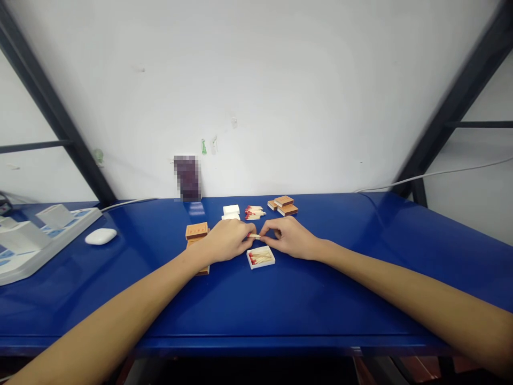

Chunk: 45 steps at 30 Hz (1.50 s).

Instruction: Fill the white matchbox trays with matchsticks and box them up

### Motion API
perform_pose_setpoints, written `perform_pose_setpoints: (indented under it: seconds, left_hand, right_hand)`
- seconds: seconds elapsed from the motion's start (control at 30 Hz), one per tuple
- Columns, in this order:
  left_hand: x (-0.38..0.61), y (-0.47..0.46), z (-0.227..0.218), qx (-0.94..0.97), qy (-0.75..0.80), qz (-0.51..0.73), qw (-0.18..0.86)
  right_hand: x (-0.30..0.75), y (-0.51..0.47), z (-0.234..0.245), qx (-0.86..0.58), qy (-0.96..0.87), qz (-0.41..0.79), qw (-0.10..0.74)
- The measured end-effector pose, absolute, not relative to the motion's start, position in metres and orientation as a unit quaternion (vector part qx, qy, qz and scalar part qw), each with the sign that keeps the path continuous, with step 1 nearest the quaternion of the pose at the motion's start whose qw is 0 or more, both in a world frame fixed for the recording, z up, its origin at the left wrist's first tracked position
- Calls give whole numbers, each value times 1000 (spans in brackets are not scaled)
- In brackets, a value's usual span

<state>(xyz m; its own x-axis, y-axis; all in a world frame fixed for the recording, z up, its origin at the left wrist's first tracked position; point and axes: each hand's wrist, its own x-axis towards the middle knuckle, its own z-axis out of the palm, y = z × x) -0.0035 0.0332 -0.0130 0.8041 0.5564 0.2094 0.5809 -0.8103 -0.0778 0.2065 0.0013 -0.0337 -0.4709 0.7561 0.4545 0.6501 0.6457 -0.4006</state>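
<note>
My left hand (pixel 229 240) and my right hand (pixel 289 238) meet above the blue table (pixel 280 299), both pinching a small bunch of red-tipped matches (pixel 254 235) between their fingertips. Just below them lies an open white matchbox tray (pixel 261 257) with matches in it. An orange matchbox sleeve (pixel 196 230) sits by my left hand, and another pokes out under my left wrist.
A loose pile of matches (pixel 254 213), white empty trays (pixel 231 211) and stacked orange matchboxes (pixel 284 205) lie further back. A white earbud case (pixel 100 236) and a grey tray of boxes (pixel 36 235) sit at left. The wall is close behind.
</note>
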Motion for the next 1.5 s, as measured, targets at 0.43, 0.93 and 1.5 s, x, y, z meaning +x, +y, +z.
perform_pose_setpoints:
  seconds: [0.43, 0.93, 1.5]
  left_hand:
    - [-2, 32, -13, -944, -309, -87, 77]
    - [-2, 30, -13, -944, -311, -76, 79]
    - [-1, 30, -13, -940, -318, -74, 98]
  right_hand:
    - [206, 0, -33, -416, -858, 82, 291]
    - [204, 1, -35, -406, -857, 59, 311]
    - [206, 2, -38, -389, -854, 40, 344]
